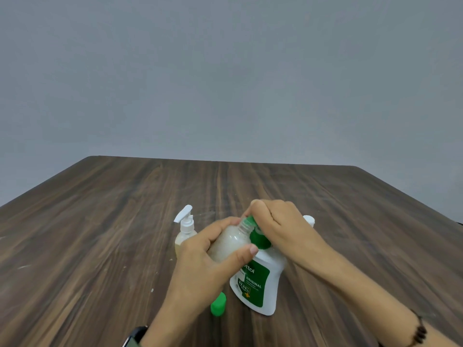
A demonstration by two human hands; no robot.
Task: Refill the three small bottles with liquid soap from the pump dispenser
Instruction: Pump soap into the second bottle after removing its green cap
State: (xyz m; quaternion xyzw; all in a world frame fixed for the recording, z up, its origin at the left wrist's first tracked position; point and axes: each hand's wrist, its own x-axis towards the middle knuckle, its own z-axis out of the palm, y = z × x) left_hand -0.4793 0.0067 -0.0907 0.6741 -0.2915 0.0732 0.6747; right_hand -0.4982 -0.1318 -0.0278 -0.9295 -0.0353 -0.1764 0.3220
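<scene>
Right hand [275, 221] presses dispenser [258, 281] w/ "ORIGINAL" label.

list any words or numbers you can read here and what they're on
"ettol": on the white pump dispenser, first letters hidden behind the left hand.
"ORIGINAL": on the dispenser's green label.
"99.9": roughly, on the same label, blurred.
Smaller print on the label: too small to read.
Nothing readable elsewhere.

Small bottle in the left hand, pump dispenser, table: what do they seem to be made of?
Small bottle: likely clear plastic; pale contents show through, threaded neck.
Pump dispenser: opaque glossy white plastic, green printed label, green pump head.
Table: dark wood-grain surface, matte; real wood or laminate, cannot tell.
</scene>
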